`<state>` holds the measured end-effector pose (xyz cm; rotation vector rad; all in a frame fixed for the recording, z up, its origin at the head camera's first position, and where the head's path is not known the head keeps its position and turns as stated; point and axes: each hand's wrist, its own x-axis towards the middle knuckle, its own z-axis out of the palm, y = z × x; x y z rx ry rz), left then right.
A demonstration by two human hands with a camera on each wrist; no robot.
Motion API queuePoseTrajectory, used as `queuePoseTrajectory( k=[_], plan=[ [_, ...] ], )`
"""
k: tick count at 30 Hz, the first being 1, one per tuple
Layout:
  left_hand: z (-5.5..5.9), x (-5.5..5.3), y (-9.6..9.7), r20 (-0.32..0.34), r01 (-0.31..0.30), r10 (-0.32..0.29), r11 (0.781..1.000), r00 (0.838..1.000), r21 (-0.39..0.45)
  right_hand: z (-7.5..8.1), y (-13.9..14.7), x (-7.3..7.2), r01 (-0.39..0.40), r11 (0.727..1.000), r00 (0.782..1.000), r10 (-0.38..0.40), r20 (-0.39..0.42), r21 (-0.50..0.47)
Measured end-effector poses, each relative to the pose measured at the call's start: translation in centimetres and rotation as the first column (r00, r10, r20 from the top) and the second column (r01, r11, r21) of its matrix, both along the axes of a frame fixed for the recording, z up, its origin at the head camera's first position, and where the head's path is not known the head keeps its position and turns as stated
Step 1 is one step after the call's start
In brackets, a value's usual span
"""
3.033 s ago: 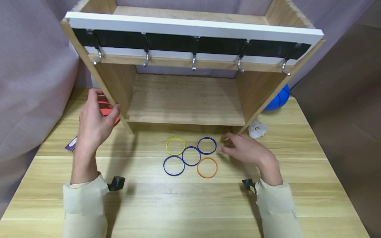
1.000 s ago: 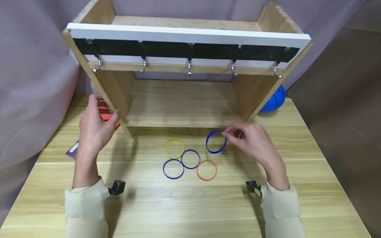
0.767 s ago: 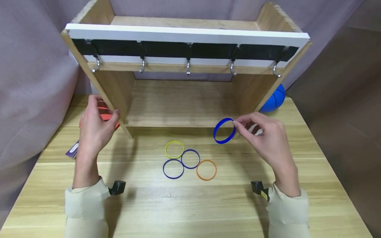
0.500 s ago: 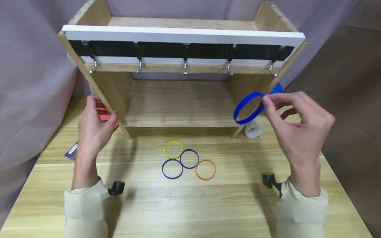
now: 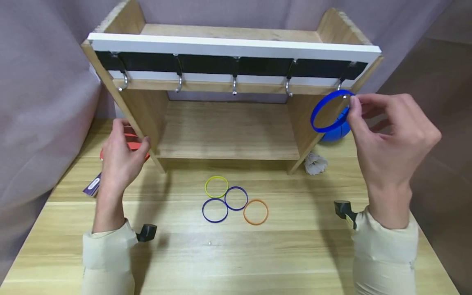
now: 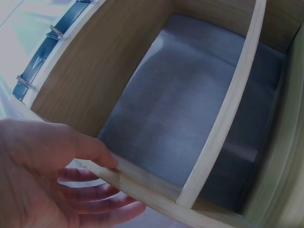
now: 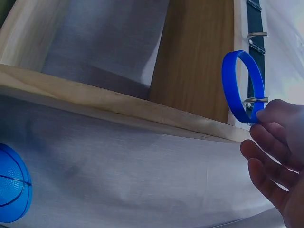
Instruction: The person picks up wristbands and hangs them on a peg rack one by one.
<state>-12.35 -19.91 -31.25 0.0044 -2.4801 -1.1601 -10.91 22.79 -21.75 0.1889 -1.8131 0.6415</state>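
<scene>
My right hand (image 5: 396, 139) pinches a blue silicone wristband (image 5: 318, 111) between thumb and fingers, held up by the rightmost hook (image 5: 339, 85) of the wooden shelf (image 5: 228, 130). In the right wrist view the wristband (image 7: 229, 85) overlaps a metal hook (image 7: 256, 100); whether the hook passes through the loop I cannot tell. With thumb on the front edge and fingers outside, my left hand (image 5: 123, 157) holds the shelf's left side panel (image 5: 141, 112). On the table lie a yellow wristband (image 5: 206, 183), an orange wristband (image 5: 267, 213) and two dark blue wristbands (image 5: 203, 213).
Several hooks line a black-and-white rail (image 5: 206, 64) across the shelf's upper front. A blue ball (image 5: 336, 133) and a white shuttlecock (image 5: 315, 164) lie right of the shelf. Behind my left hand is a red object (image 5: 133, 145), with a purple packet (image 5: 93, 185) nearby.
My right hand has picked the upper right blue wristband off the table and raised it up and right to the rightmost hook. My left hand stays on the side panel.
</scene>
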Motion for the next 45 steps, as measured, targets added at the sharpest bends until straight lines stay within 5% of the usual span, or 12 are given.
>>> queuePoseTrajectory(
  k=[7,18,21,24,27,31,36,38,45],
  plan=[
    [0.0,0.0,0.1,-0.004,-0.002,0.002,1.000,1.000,-0.004,0.0,-0.3,0.2,0.008,0.999,0.999,-0.009,0.032,0.033],
    [0.0,-0.1,0.2,0.012,-0.002,0.002,1.000,1.000,-0.010,-0.3,0.8,1.5,-0.097,0.992,0.995,0.100,0.027,-0.081],
    [0.0,-0.1,0.2,0.011,0.005,-0.005,1.000,1.000,-0.008,-0.6,0.3,2.8,-0.176,0.984,0.973,0.180,0.143,-0.035],
    [0.0,-0.1,0.1,0.007,0.006,-0.006,1.000,1.000,-0.008,-1.6,-0.5,4.0,-0.298,0.947,0.895,0.232,0.381,0.124],
    [0.0,-0.1,0.1,0.007,-0.001,0.001,1.000,1.000,-0.010,-3.5,-1.3,4.2,-0.457,0.855,0.764,0.236,0.600,0.245],
    [0.0,-0.1,0.1,0.007,-0.006,0.006,1.000,1.000,-0.010,-7.2,-2.5,3.0,-0.598,0.765,0.588,0.217,0.779,0.238],
    [0.1,-0.1,0.0,0.007,-0.001,0.002,1.000,1.000,-0.007,-11.4,-3.3,1.4,-0.685,0.703,0.393,0.138,0.909,0.189],
    [0.0,-0.1,0.0,0.008,0.001,-0.001,1.000,1.000,-0.006,-12.6,-3.2,1.0,-0.700,0.696,0.341,0.128,0.931,0.161],
    [0.0,-0.1,0.0,0.008,-0.003,0.003,1.000,1.000,-0.004,-15.3,-3.6,-0.3,-0.735,0.672,0.212,0.110,0.971,0.084]
  ],
)
